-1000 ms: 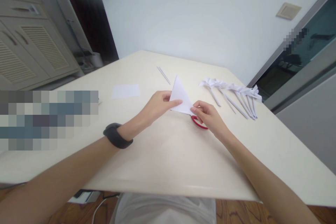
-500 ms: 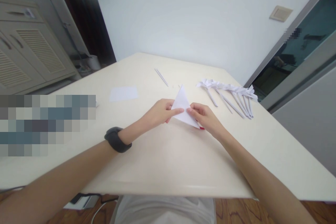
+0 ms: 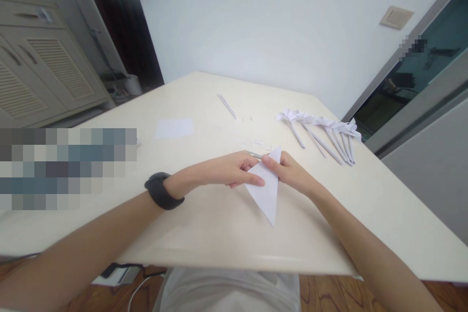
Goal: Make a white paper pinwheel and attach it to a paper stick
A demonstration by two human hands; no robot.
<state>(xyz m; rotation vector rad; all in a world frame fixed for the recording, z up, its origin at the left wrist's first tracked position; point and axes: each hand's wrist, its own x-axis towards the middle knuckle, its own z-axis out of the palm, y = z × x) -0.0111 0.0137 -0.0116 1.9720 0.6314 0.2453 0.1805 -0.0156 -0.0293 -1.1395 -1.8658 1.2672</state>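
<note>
The desk point(image 3: 226, 234) fills most of our view, pale and wide, with a cabinet point(image 3: 40, 73) off to our left and a white wall behind. On the far right of the desk we see a row of paper flowers point(image 3: 321, 129) on rolled stems, lying side by side and touching one another. Judging by that row, several pieces are already made and the one in our hands is at an early fold, with most of its shaping left. A flat paper sheet point(image 3: 174, 128) lies well apart on the left, and a thin paper stick point(image 3: 227, 106) rests farther back, with small paper scraps point(image 3: 260, 144) just beyond our hands.

In the middle we hold a triangle point(image 3: 266, 190) of folded white paper, its long point aimed toward us and lying low over the desk. Our left hand point(image 3: 228, 169) pinches its upper left edge, thumb on top and fingers point(image 3: 256, 181) pressed along the fold. Our right hand point(image 3: 288, 171) grips the top corner between thumb and forefinger, so both hands are closed on the triangle. A dark band point(image 3: 164, 190) sits on our left wrist. A slim grey tip shows between the hands; we cannot tell what it is.
</note>
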